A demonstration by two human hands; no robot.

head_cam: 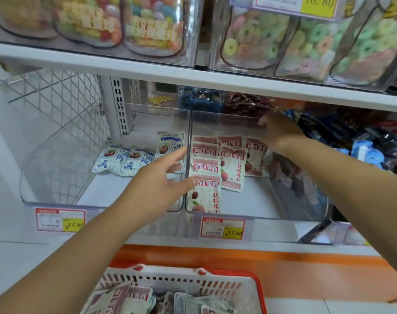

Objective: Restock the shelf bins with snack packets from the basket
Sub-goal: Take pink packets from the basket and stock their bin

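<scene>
My left hand (161,177) spread, empty, over wall between bins. Clear plastic left bin (102,189): blue-white plum packets (125,159). Clear plastic middle bin (256,196): pink-red snack packets (231,164). My right hand (276,130) at its back, grip unclear. White red-rimmed plastic basket (215,288) below: mixed loose packets (125,298).

The red-rimmed white plastic basket (215,288) is cut off by the bottom edge. The fingers of the right hand (276,132) are hidden, perhaps behind the clear plastic bin (227,118). The red-and-yellow price label (222,227) is blurred.
</scene>
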